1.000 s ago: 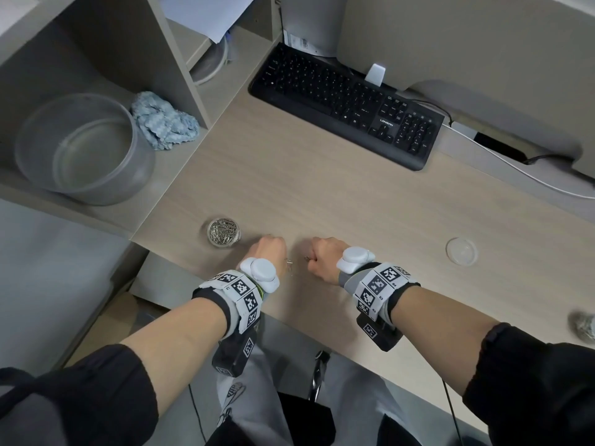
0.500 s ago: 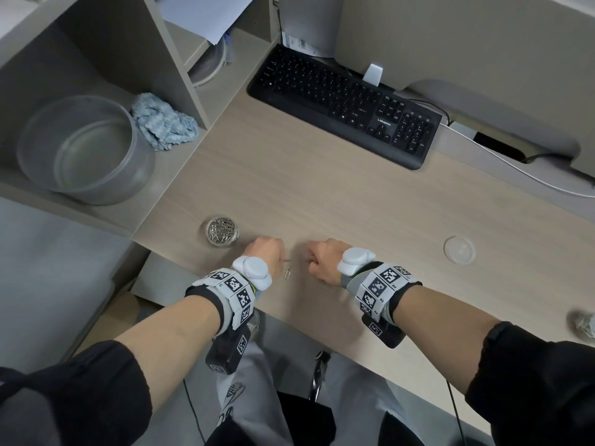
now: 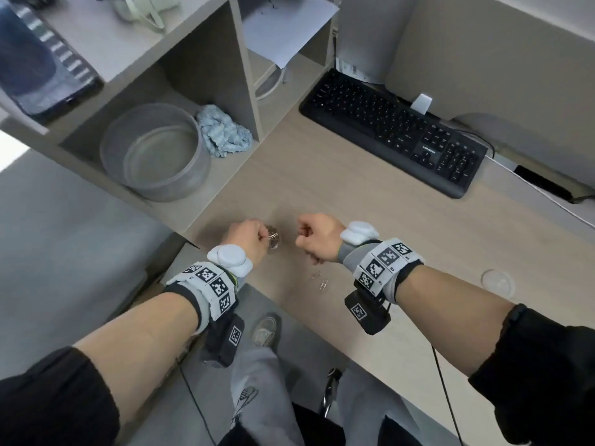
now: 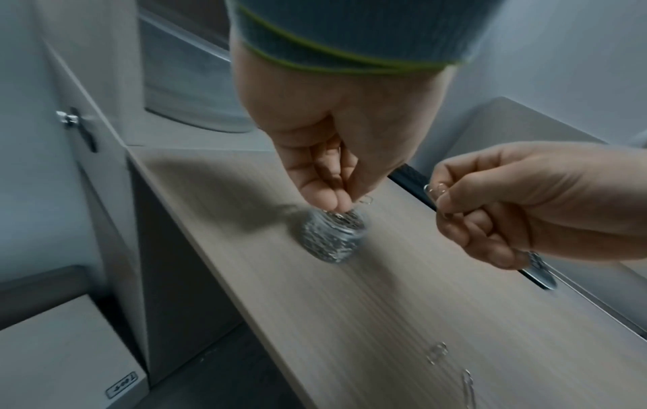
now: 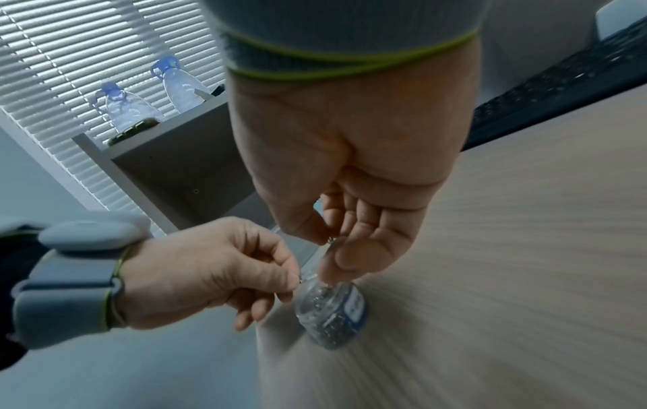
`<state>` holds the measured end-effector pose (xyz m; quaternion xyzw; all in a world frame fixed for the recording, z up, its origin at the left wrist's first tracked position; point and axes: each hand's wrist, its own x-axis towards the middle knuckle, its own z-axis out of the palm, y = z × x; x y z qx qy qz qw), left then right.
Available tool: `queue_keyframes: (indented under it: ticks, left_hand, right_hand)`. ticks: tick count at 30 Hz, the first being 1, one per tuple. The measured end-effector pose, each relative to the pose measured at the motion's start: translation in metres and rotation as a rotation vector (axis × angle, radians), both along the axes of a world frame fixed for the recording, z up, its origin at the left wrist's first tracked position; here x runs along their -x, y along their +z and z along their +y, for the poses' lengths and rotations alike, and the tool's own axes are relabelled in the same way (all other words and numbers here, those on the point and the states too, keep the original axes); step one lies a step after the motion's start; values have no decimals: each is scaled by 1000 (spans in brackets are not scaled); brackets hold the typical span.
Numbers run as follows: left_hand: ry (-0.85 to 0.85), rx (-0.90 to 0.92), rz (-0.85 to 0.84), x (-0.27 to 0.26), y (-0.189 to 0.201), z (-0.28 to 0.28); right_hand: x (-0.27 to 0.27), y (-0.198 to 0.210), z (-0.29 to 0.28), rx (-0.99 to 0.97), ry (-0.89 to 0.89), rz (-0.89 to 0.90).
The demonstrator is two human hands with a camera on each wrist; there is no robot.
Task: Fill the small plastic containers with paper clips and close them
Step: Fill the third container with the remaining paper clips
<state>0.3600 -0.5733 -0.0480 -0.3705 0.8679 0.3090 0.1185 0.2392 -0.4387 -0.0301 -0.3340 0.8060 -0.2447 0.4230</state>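
A small clear plastic container [image 3: 274,242], packed with silver paper clips, stands open near the desk's front left corner. My left hand [image 3: 264,235] hovers right over its mouth and pinches a paper clip [image 4: 365,199] between thumb and fingertips. My right hand [image 3: 299,235] is just to the right of the container [image 5: 332,312] and pinches another paper clip [image 4: 433,188]. A few loose paper clips [image 3: 319,280] lie on the desk in front of the right wrist. The clear round lid [image 3: 496,281] lies far to the right.
A black keyboard [image 3: 396,130] lies at the back of the wooden desk [image 3: 338,188]. The shelf unit on the left holds a grey round tub [image 3: 154,152] and a blue cloth [image 3: 223,132]. The desk's front edge runs just under my wrists.
Both hands lifted paper clips off the desk and moved left. The left hand is now above the container's mouth. The head view also shifted, so the scene sits further right.
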Motion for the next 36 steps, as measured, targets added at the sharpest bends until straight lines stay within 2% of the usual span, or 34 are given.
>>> queue_keyframes:
  ticks: [3,9,13,17,21,26,36]
  left_hand:
    - [47,-23,17,-8,-5,-18]
    - [27,-20,82,-18,-13,-21]
    - [1,-3,38,-20,-18,-22]
    - [-69,-73,-21,-14,-24,-13]
    - [-109,-11,-84,-8,-29,-3]
    - [-64,56,-105,-4,-28,4]
    - [-33,1,-53,-4,-27,19]
  right_hand:
    - [-6,0,-25,21,19,4]
    - [-12,-10,-45,2,102,116]
    - [-3,-23,-29,-52,100,130]
    - [8,-35,10,-187,284,210]
    - [7,-38,42,-287,439,191]
    - [-2,-43,57,-262,519,150]
    - [-9,-52,49,-241,490,272]
